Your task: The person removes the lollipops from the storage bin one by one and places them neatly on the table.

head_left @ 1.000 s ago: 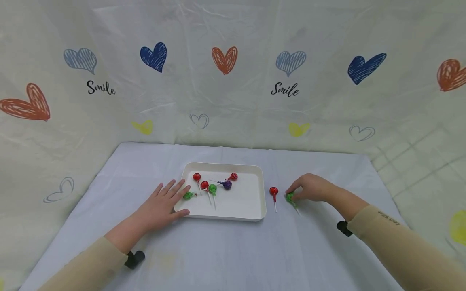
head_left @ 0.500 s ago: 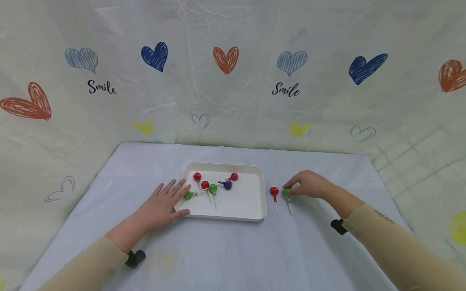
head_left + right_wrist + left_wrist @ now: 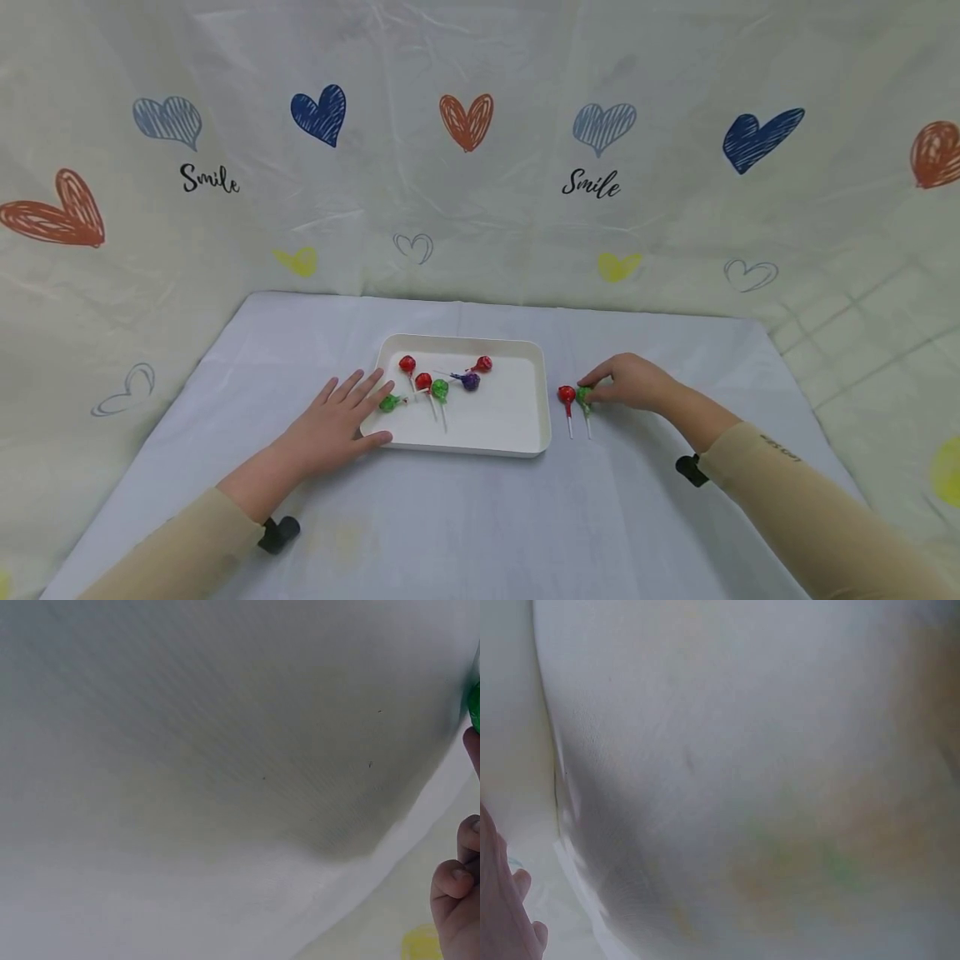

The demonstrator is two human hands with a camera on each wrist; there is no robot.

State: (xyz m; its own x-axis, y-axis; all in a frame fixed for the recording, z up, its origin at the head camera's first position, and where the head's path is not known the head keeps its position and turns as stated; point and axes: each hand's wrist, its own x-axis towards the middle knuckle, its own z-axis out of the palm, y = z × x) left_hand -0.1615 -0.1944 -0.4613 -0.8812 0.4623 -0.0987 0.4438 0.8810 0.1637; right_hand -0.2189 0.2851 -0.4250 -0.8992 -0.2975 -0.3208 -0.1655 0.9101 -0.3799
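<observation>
Between its thumb and fingers my right hand (image 3: 632,383) pinches a green lollipop (image 3: 584,397) by its head, with the stick pointing toward me on the table. Close on its left lies a red lollipop (image 3: 567,395), nearly parallel. In the right wrist view a bit of the green wrapper (image 3: 475,706) shows at the edge. My left hand (image 3: 333,427) lies with fingers spread over the left rim of a white tray (image 3: 495,433). Inside the tray are a purple lollipop (image 3: 470,382), a green lollipop near the middle (image 3: 440,390), another green one by my fingertips (image 3: 389,403), and several red ones.
The table (image 3: 465,525) has a white cloth. A pale curtain (image 3: 510,217) printed with hearts and words stands behind and at both sides. Each wrist carries a small black camera, such as the left one (image 3: 279,534).
My right hand has moved left with the green lollipop, bringing it from apart to right beside the red one, and its stick has turned straighter. My left hand has stayed put.
</observation>
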